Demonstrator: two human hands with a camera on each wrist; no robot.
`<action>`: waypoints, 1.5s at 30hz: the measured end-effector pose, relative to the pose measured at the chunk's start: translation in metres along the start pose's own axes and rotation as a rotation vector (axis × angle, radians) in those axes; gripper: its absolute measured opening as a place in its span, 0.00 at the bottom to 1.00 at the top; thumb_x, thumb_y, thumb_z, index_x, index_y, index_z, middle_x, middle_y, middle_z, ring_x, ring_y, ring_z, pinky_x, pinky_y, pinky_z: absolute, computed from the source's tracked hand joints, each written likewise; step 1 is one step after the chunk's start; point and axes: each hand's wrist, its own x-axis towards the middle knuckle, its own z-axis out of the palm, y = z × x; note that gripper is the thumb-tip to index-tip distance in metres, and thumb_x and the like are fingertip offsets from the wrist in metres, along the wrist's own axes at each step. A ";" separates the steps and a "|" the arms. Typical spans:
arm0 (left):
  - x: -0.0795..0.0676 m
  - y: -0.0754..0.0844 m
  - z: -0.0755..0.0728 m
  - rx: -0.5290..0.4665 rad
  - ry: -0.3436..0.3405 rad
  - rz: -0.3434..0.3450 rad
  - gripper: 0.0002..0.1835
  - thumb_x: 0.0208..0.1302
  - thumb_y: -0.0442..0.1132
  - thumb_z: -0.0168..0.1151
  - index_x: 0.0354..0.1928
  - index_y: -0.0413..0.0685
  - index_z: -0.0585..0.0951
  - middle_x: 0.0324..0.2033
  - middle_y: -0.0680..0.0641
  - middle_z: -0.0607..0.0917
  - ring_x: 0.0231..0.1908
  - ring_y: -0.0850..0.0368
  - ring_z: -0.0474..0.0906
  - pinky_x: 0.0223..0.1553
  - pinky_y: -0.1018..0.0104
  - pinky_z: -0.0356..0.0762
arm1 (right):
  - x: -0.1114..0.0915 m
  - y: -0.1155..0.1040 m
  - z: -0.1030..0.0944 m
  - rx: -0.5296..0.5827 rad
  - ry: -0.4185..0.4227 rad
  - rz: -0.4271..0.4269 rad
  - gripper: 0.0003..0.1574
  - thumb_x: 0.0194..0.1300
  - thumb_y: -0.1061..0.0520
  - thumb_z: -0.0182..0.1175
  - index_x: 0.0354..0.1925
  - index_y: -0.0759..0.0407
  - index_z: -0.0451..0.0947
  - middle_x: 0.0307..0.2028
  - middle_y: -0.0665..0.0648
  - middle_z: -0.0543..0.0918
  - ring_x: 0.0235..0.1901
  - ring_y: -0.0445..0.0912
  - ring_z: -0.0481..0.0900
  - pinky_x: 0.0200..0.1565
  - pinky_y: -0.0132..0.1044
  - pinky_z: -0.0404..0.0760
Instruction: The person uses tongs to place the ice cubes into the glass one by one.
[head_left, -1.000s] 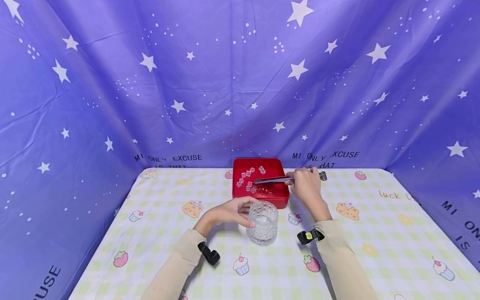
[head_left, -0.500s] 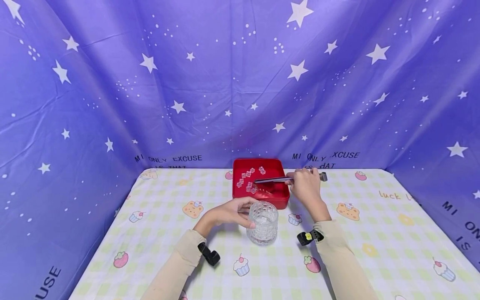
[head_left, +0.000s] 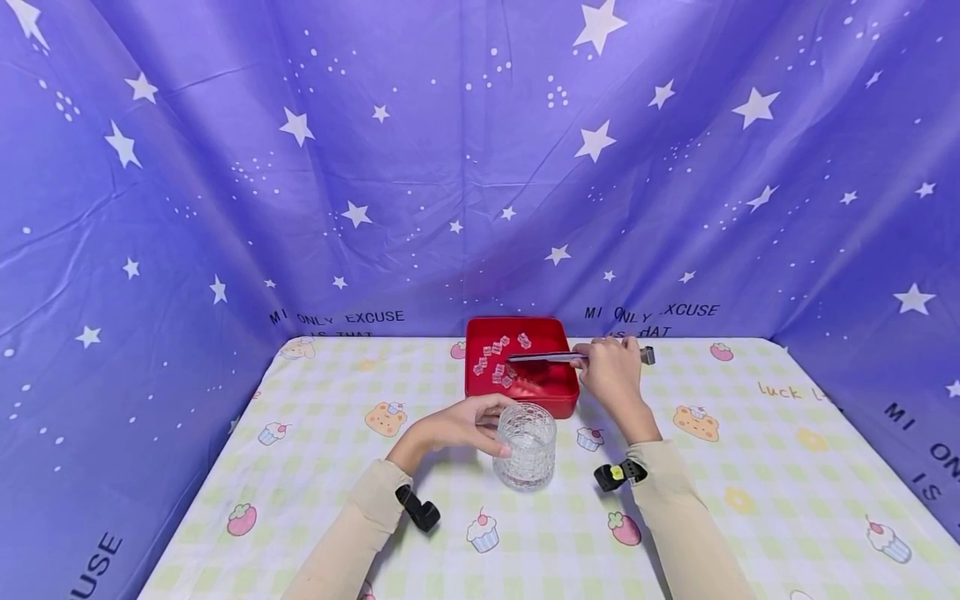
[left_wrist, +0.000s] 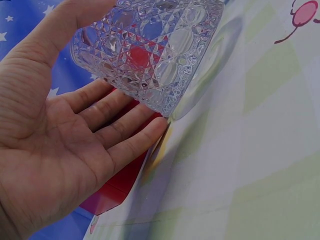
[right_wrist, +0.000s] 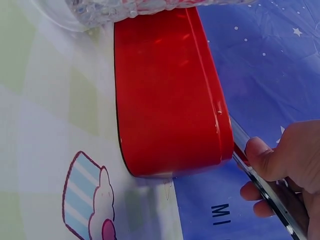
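Note:
My left hand (head_left: 465, 423) holds a clear patterned drinking glass (head_left: 527, 450) that stands upright on the table. The thumb lies on its near side and the fingers reach behind it, as the left wrist view shows with the glass (left_wrist: 145, 50) above the palm. My right hand (head_left: 613, 375) grips silver metal tongs (head_left: 551, 357), their tips pointing left over the red box. Inside the red box (head_left: 558, 406) lie several small clear cubes (head_left: 495, 348), mostly in its left half. Whether the tips pinch a cube is too small to tell.
A checked tablecloth (head_left: 315, 500) with printed cupcakes, bears and strawberries covers the table. The red box stands by the back edge, just behind the glass. A purple star-printed curtain (head_left: 420, 167) hangs behind and at both sides.
The tongs have risen slightly over the box and their arms look closer together. The left hand, glass and box stay where they were.

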 end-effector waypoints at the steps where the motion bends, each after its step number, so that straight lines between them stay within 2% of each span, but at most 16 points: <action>1: 0.000 0.000 0.000 0.003 0.002 0.000 0.35 0.58 0.29 0.72 0.68 0.43 0.71 0.62 0.38 0.80 0.65 0.50 0.76 0.65 0.61 0.78 | 0.000 0.000 0.000 0.004 0.003 0.004 0.08 0.60 0.55 0.72 0.39 0.56 0.90 0.27 0.58 0.86 0.31 0.56 0.80 0.44 0.52 0.66; 11: 0.000 0.001 -0.001 0.024 0.014 -0.007 0.34 0.58 0.29 0.73 0.67 0.44 0.73 0.61 0.40 0.81 0.64 0.52 0.76 0.65 0.63 0.77 | 0.000 0.003 -0.001 0.048 0.008 0.035 0.11 0.61 0.54 0.71 0.43 0.56 0.90 0.31 0.61 0.88 0.34 0.57 0.81 0.50 0.55 0.67; 18: 0.001 0.002 -0.001 0.020 0.015 -0.006 0.35 0.58 0.30 0.72 0.68 0.44 0.72 0.61 0.39 0.80 0.64 0.50 0.76 0.65 0.61 0.78 | 0.000 0.005 -0.002 0.068 0.010 0.032 0.11 0.61 0.54 0.72 0.41 0.56 0.90 0.31 0.60 0.89 0.35 0.58 0.81 0.48 0.55 0.66; 27: 0.002 0.001 0.000 0.020 0.020 -0.020 0.35 0.58 0.28 0.72 0.68 0.45 0.72 0.61 0.40 0.81 0.64 0.52 0.77 0.64 0.63 0.78 | 0.000 0.006 -0.004 0.101 -0.027 0.038 0.13 0.61 0.54 0.71 0.43 0.57 0.90 0.34 0.61 0.89 0.36 0.58 0.82 0.48 0.55 0.66; 35: 0.003 0.000 -0.001 0.029 0.021 -0.016 0.34 0.58 0.29 0.72 0.67 0.45 0.73 0.60 0.41 0.81 0.63 0.53 0.77 0.65 0.64 0.77 | 0.000 0.008 -0.008 0.122 -0.013 0.047 0.14 0.60 0.54 0.70 0.44 0.57 0.90 0.36 0.60 0.90 0.37 0.57 0.82 0.48 0.54 0.65; 45: 0.001 -0.002 0.000 0.023 0.020 -0.014 0.34 0.58 0.29 0.72 0.67 0.45 0.73 0.60 0.41 0.81 0.63 0.53 0.77 0.65 0.64 0.77 | 0.001 0.013 -0.025 0.252 0.036 0.101 0.15 0.62 0.56 0.70 0.47 0.60 0.89 0.35 0.61 0.89 0.35 0.57 0.80 0.47 0.54 0.62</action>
